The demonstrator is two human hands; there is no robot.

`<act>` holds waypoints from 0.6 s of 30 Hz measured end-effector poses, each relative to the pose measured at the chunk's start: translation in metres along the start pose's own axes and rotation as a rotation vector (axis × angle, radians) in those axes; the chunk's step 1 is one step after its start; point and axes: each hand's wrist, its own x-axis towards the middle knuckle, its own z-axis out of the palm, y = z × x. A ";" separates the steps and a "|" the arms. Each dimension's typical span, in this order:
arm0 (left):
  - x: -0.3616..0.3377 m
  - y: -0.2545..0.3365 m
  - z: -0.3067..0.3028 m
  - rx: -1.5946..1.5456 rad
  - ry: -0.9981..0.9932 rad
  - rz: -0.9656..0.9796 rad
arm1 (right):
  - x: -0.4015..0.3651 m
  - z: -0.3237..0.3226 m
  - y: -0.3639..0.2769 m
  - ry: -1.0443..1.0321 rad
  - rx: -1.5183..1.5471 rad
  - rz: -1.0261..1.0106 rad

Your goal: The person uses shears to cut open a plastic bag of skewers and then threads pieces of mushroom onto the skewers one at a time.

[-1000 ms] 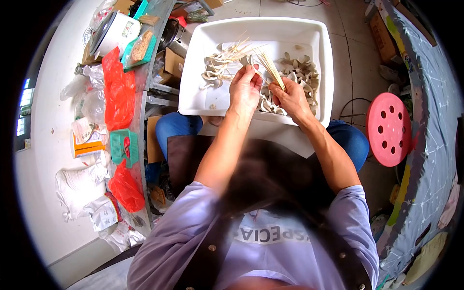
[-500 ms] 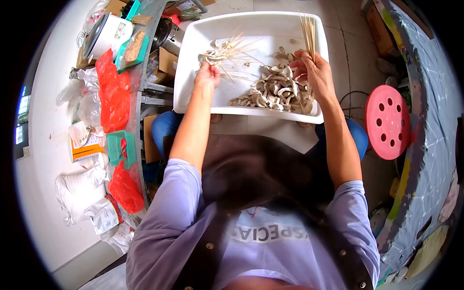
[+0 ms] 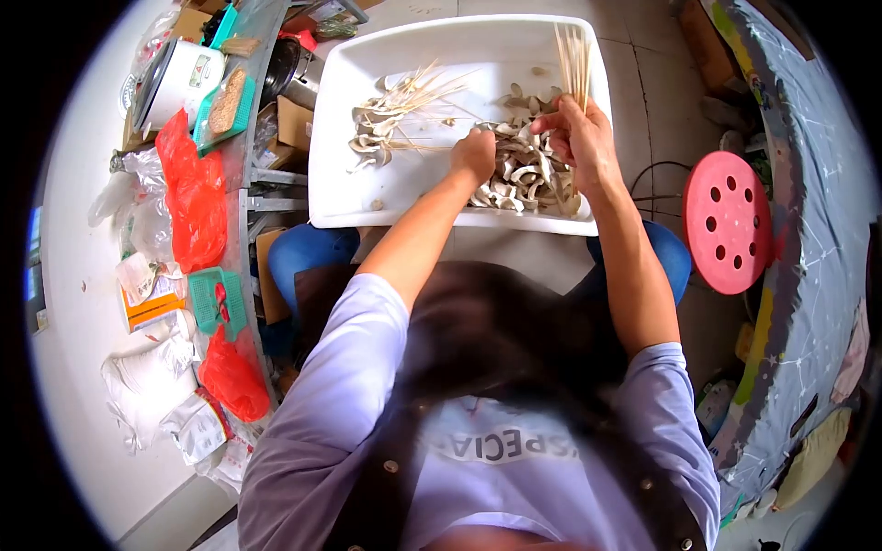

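My right hand [image 3: 588,142] is closed around a bundle of thin wooden skewers [image 3: 573,64], their bare ends pointing away from me. Below it, at the right of a white plastic tub [image 3: 367,217], lies a pile of pale grey, curved slices [image 3: 525,174] that look like mushroom pieces. My left hand [image 3: 472,158] is closed at the pile's left edge; whatever its fingers hold is hidden. Toward the tub's left side rest several loaded skewers [image 3: 390,115], with slices at one end and sticks fanning to the right.
A red round stool [image 3: 728,222] with holes stands right of the tub. On the left, a shelf holds red plastic bags [image 3: 191,197], a green basket [image 3: 217,298] and a white appliance [image 3: 184,78]. Patterned grey cloth [image 3: 808,230] hangs at far right.
My left hand has moved right, from the loaded skewers to the edge of the slice pile. My right hand still holds the skewer bundle. The whole view has shifted slightly.
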 end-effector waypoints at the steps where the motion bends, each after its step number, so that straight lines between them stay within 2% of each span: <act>1: 0.003 0.001 0.002 -0.006 -0.021 -0.001 | 0.001 0.000 0.001 -0.012 0.001 0.006; 5: 0.003 0.007 -0.012 -0.057 0.023 0.050 | 0.003 -0.003 0.002 -0.042 -0.017 0.015; 8: 0.000 0.014 -0.040 -0.198 0.075 -0.142 | 0.001 0.000 0.004 -0.057 -0.067 0.039; 9: -0.003 0.013 -0.050 -0.382 0.089 -0.265 | 0.000 0.001 0.005 -0.076 -0.095 0.043; 10: -0.004 0.009 -0.060 -0.840 0.031 -0.423 | 0.000 0.001 0.006 -0.094 -0.122 0.045; 12: -0.011 0.008 -0.083 -1.615 0.069 -0.697 | -0.003 0.002 0.007 -0.122 -0.173 0.071; 13: -0.014 -0.003 -0.088 -1.947 0.019 -0.653 | -0.005 0.004 0.009 -0.142 -0.190 0.074; 16: -0.026 -0.003 -0.107 -2.489 -0.046 -0.657 | -0.009 0.011 0.017 -0.206 -0.278 0.051; 17: -0.029 0.000 -0.110 -2.538 -0.052 -0.718 | -0.011 0.013 0.020 -0.237 -0.280 0.049; 18: -0.034 0.006 -0.112 -2.491 -0.066 -0.679 | -0.015 0.016 0.020 -0.266 -0.283 0.046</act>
